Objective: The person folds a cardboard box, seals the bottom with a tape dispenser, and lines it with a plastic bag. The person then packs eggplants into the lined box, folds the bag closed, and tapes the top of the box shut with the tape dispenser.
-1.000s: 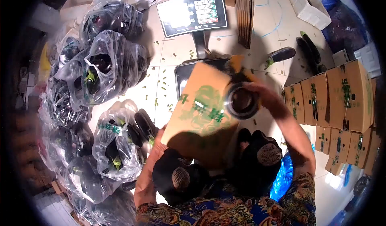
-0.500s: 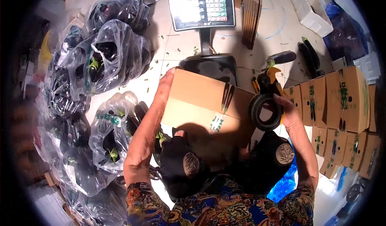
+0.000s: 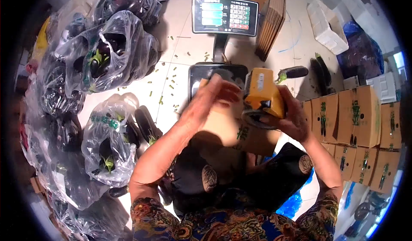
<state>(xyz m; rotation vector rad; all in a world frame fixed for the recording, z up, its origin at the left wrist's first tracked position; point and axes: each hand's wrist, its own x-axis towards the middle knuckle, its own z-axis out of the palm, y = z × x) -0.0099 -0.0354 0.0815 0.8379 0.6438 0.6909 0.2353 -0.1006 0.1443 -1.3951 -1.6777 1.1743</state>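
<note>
A cardboard box [image 3: 216, 128] with green print lies in front of my knees, partly hidden under my arms and hands. My right hand [image 3: 294, 115] grips a yellow tape dispenser [image 3: 265, 90] above the box's right side; its dark tape roll shows underneath. Over the box's far left part is my left hand [image 3: 216, 93], fingers stretched out toward the dispenser and a little blurred, holding nothing that I can see. Just beyond the box stands a digital scale [image 3: 225, 15], its black platform [image 3: 201, 71] partly covered by my left hand.
Plastic bags of eggplants [image 3: 116, 52] are piled along the left. Loose eggplants [image 3: 296, 72] lie at the back right. Printed cartons [image 3: 356, 116] are stacked on the right. Flattened cardboard [image 3: 272, 22] stands by the scale, and a white foam box [image 3: 328, 26] sits behind.
My left hand has left the box's left edge and moved right over its top. My right hand has turned the tape dispenser and brought it left over the box. The view has shifted slightly.
</note>
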